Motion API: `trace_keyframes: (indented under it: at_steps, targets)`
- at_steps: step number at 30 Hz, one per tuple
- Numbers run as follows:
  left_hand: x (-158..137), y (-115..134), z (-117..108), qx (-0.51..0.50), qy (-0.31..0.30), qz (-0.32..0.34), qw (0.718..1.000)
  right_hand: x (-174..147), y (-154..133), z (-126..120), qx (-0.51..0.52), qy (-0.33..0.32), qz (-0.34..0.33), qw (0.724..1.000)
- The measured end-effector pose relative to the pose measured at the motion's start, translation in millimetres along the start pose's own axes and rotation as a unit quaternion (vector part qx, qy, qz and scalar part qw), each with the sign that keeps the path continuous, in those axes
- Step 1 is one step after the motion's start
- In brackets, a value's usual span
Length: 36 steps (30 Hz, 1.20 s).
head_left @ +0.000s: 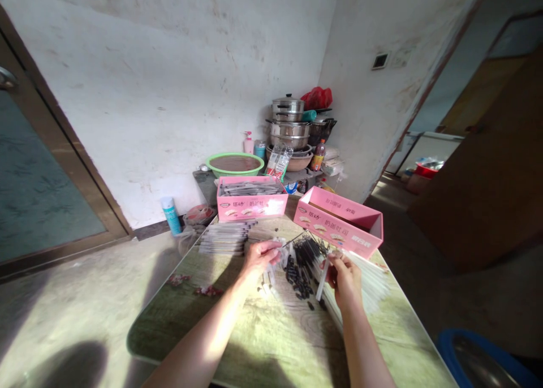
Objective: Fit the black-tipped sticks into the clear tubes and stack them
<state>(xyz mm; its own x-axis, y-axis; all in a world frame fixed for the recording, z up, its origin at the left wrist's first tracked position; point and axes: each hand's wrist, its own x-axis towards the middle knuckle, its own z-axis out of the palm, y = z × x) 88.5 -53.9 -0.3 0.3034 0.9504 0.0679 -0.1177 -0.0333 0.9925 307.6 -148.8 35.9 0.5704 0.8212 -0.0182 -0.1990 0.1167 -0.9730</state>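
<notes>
My left hand [262, 255] is closed in a pinch over the table, on a thin dark pen refill [292, 241] that points to the right. Between the fingers of my right hand [344, 275] is a whitish pen barrel [322, 283], tilted with its lower end toward me. A heap of black-tipped refills [311, 251] lies between the hands. Small black caps [299, 277] are scattered just in front of it, with small white parts [267, 286] to their left. Beneath and beyond my right hand spread many clear barrels [371, 283]. Assembled-looking pens [224, 238] lie in rows left of my left hand.
A pink box [252, 208] filled with pens stands at the table's back; another pink box [339, 224] stands to its right. Behind are a green-rimmed basin [235, 174] and stacked pots [289, 129]. A blue spray can [171, 215] stands left, a blue tub [449, 343] lower right.
</notes>
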Motion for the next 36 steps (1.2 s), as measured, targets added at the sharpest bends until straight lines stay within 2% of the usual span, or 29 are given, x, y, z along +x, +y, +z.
trace_keyframes:
  at_steps: [3,6,8,13,19,30,36]
  targets:
    - [-2.6,2.5,1.0,-0.016,-0.032,-0.017,0.999,-0.8,-2.2,0.8,0.046,-0.037,0.018,0.998]
    - [-4.4,5.0,2.4,-0.016,-0.051,-0.026,0.998,0.6,-3.3,-1.1,0.094,-0.053,0.006,0.994]
    - [-5.0,5.5,2.9,-0.007,-0.060,-0.027,0.998,3.5,-2.7,-3.3,0.132,-0.031,-0.012,0.991]
    - [-5.1,2.6,2.8,0.012,-0.086,-0.018,0.996,12.6,-1.5,-12.0,0.197,0.086,-0.073,0.974]
    - [-4.8,-1.9,2.4,0.026,-0.107,-0.022,0.994,15.3,-5.7,-18.7,0.214,0.127,-0.101,0.963]
    - [-6.9,0.6,3.3,0.017,-0.117,-0.026,0.993,14.9,-6.5,-18.6,0.218,0.135,-0.101,0.961]
    - [-6.0,-0.7,3.2,0.005,-0.120,-0.026,0.992,15.1,-5.2,-16.8,0.212,0.117,-0.103,0.965]
